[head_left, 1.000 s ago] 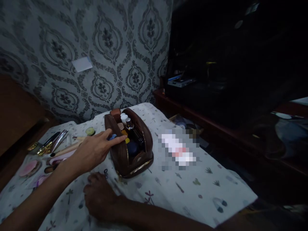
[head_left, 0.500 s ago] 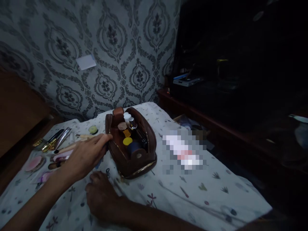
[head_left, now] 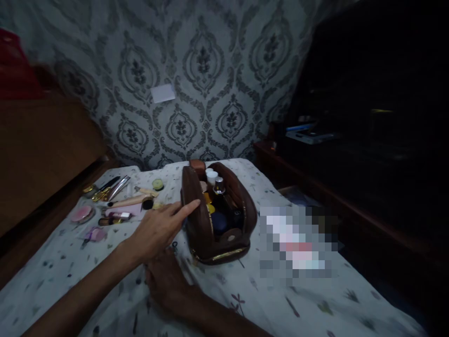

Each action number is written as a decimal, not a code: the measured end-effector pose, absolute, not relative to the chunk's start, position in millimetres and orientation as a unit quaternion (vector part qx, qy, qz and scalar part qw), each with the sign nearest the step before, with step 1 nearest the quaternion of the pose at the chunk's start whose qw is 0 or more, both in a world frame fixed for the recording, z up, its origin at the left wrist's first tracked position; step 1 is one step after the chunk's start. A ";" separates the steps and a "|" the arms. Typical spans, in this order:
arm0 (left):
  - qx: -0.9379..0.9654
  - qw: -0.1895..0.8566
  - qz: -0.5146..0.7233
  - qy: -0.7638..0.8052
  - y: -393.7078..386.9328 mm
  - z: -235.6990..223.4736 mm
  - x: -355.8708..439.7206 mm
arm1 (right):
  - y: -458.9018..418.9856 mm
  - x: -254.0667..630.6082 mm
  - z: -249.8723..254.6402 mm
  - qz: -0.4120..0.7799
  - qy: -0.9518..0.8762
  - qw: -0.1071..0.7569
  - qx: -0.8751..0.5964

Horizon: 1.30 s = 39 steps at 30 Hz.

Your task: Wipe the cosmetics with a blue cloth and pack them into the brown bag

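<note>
An open brown zip pouch (head_left: pixel 201 229) stands on a flower-print cloth (head_left: pixel 287 304), packed with small bottles and jars, among them a white-capped bottle (head_left: pixel 211 177) and a silver-capped one (head_left: pixel 219 185). My left hand (head_left: pixel 157 229) reaches in from the lower left with its fingers stretched out, the index fingertip touching the pouch's left wall; it holds nothing. My right hand (head_left: pixel 168 281) rests on the cloth just below the left hand, close to the pouch's front corner. Its fingers are dark and partly covered.
Loose cosmetics lie on the cloth left of the pouch: brushes (head_left: pixel 108 187), a pink compact (head_left: pixel 82 214), a green round lid (head_left: pixel 157 184), a pink tube (head_left: pixel 119 215). A wooden board (head_left: pixel 42 150) stands at the left, dark furniture (head_left: pixel 351 178) at the right, patterned wallpaper behind.
My left hand took its fingers out of the pouch's mouth, gripped the left rim, and now lies pointing against the side. The view has swung left; the right hand has barely moved.
</note>
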<state>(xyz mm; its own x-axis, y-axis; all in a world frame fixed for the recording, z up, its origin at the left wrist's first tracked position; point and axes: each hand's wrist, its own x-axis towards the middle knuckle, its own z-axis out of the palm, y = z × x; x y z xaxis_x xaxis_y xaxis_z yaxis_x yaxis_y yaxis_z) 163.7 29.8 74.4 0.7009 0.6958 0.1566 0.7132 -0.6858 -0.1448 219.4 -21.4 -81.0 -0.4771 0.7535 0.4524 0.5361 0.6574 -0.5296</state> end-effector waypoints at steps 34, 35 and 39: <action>-0.661 0.050 -0.078 -0.745 117.7 23.8 -90.8 | -19.4 225.8 -84.4 0.157 -0.825 0.411 -0.355; -0.668 0.048 -0.075 -0.739 117.9 24.5 -89.2 | -19.4 225.4 -85.1 0.160 -0.825 0.410 -0.355; -0.709 0.030 -0.031 -0.704 116.4 22.7 -75.7 | -20.3 223.4 -85.9 0.170 -0.818 0.415 -0.361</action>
<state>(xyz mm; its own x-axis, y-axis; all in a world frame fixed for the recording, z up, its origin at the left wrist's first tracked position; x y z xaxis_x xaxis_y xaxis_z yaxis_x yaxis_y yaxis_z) -75.7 116.4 22.7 0.0064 0.9962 0.0866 1.0000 -0.0065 0.0010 223.4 -20.3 -85.9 -0.3959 0.7310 0.5558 0.4495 0.6820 -0.5769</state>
